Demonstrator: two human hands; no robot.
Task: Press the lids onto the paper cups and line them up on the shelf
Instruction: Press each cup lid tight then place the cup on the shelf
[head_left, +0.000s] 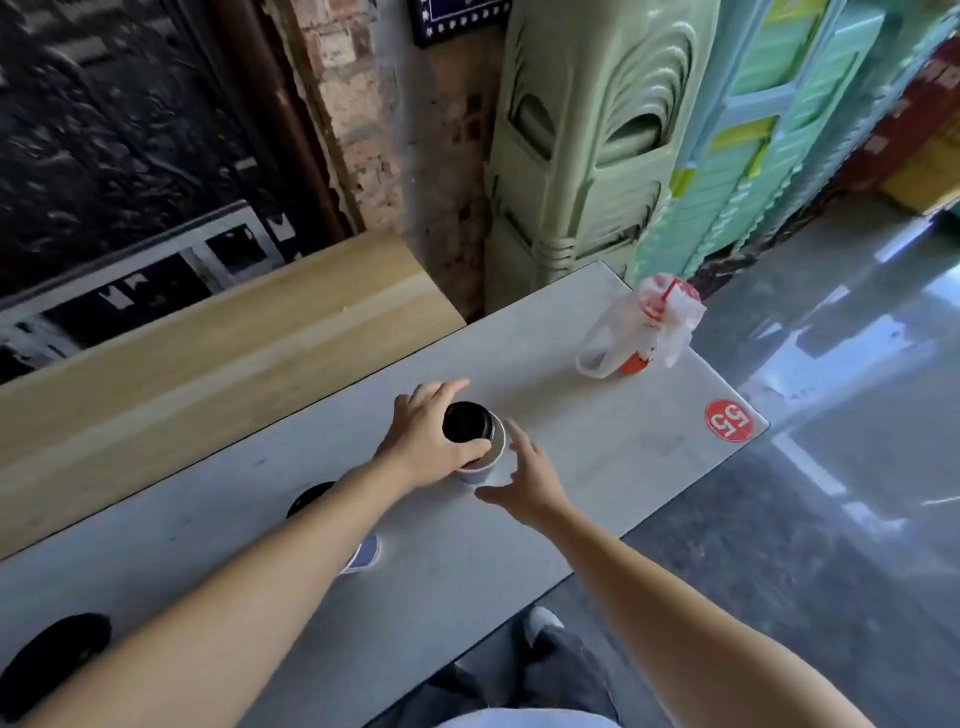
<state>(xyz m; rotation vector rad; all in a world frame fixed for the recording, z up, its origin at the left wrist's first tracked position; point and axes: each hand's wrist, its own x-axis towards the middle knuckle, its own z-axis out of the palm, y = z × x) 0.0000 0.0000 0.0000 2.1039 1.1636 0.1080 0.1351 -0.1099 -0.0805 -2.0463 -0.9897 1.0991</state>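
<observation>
A paper cup (485, 462) stands upright on the grey table (597, 467). A black lid (466, 422) sits tilted over its rim, off to the left. My left hand (426, 441) holds the lid, thumb curled at its near edge and fingers round its far side. My right hand (524, 478) hovers just right of the cup with fingers spread, touching nothing. A second cup with a black lid (311, 501) stands nearer me, mostly hidden behind my left forearm. Another black lid (52, 660) shows at the lower left.
A plastic-bagged drink with a red straw (644, 332) stands at the table's far right, near a red round sticker (729, 421). A wooden shelf (208, 353) runs along the table's far side. Stacked green plastic stools (587, 156) stand behind. The table's edge drops to the floor on the right.
</observation>
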